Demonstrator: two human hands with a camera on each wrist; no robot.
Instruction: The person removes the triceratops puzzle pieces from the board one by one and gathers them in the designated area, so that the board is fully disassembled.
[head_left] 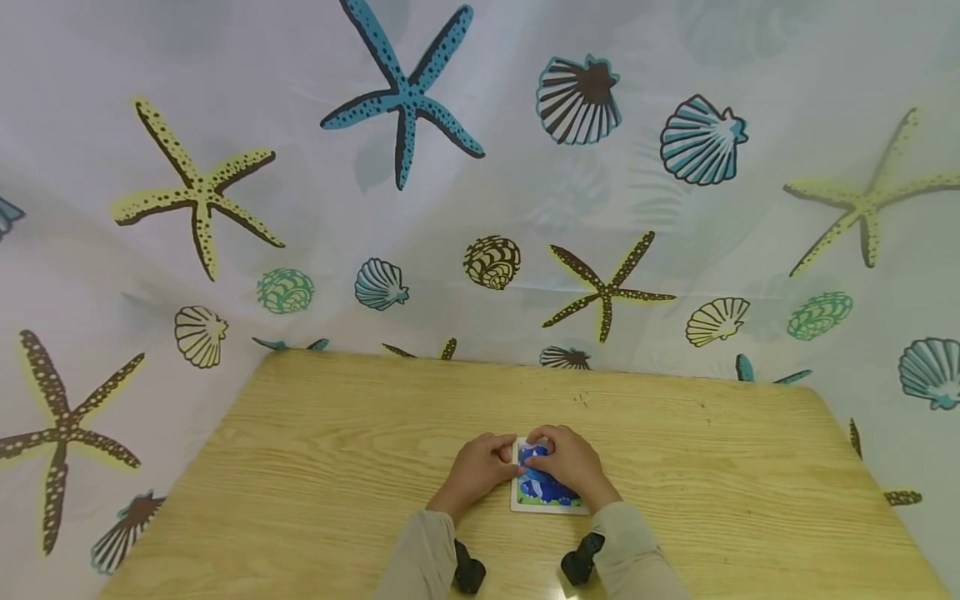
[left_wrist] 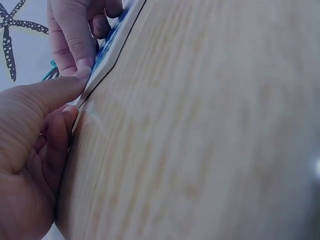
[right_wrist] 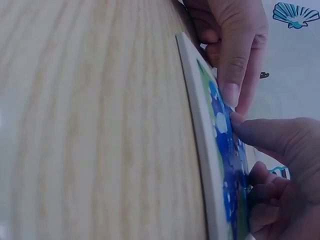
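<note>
A small square board with a white rim lies flat on the table, its face printed with a blue cartoon animal on green. At its left edge my left hand pinches the rim, thumb on top and fingers curled beside it in the left wrist view. My right hand reaches over the board's upper right part and covers it. In the right wrist view the right thumb presses the picture close to the left thumb, with the other fingers curled at the far side. Whether a loose piece is under the fingertips is hidden.
The wood-grain table stretches around the board. A pale curtain printed with starfish and shells hangs behind and at both sides. Black devices are strapped at both wrists, below the beige sleeves.
</note>
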